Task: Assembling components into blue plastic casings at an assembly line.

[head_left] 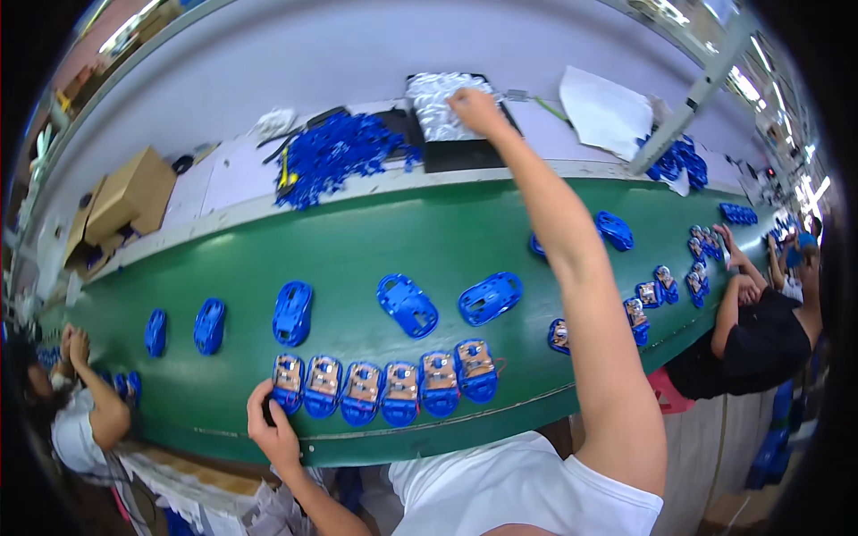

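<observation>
silver pieces (436, 112) at twelve o'clock are being reached by the bunched right hand (478, 111), best being picked lightly, while the leftmost board-bearing shell (287, 384) at eight o'clock is being touched by the half-curled left hand (275, 438), both holds unclear.

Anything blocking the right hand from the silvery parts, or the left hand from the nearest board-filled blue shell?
Nothing visible does: the right hand is at the silvery parts, the left hand at the left edge of the blue shell.
</observation>
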The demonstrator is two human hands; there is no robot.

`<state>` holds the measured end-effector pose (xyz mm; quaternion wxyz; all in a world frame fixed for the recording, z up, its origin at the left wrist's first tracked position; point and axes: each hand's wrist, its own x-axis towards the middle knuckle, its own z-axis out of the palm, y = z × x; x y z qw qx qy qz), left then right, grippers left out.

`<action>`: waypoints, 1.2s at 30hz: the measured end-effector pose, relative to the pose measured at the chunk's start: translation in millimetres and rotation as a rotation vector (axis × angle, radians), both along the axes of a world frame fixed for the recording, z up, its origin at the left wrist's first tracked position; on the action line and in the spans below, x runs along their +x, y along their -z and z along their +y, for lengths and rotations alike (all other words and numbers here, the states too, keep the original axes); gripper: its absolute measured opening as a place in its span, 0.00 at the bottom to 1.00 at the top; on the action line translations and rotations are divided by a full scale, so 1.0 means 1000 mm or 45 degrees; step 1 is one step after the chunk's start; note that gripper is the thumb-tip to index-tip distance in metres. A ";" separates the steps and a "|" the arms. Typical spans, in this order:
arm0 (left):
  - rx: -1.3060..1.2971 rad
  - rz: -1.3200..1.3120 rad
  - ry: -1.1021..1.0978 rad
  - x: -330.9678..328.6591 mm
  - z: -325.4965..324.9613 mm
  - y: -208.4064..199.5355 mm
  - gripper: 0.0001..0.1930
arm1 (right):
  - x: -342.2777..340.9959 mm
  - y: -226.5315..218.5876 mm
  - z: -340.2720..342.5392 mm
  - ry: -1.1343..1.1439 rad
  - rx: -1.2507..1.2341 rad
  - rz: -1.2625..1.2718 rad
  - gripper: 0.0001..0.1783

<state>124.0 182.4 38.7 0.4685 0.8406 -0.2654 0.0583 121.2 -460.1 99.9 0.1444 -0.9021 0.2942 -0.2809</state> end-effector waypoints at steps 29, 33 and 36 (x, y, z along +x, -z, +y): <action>-0.142 -0.130 0.720 -0.104 -0.102 -0.052 0.17 | -0.212 -0.025 0.299 -0.483 0.930 0.016 0.11; -0.005 -0.121 0.953 -0.136 -0.131 -0.039 0.18 | -0.244 0.001 0.313 -0.468 0.822 -0.039 0.14; 0.083 -0.180 1.056 -0.148 -0.139 -0.023 0.19 | -0.258 0.021 0.319 -0.358 1.004 -0.271 0.18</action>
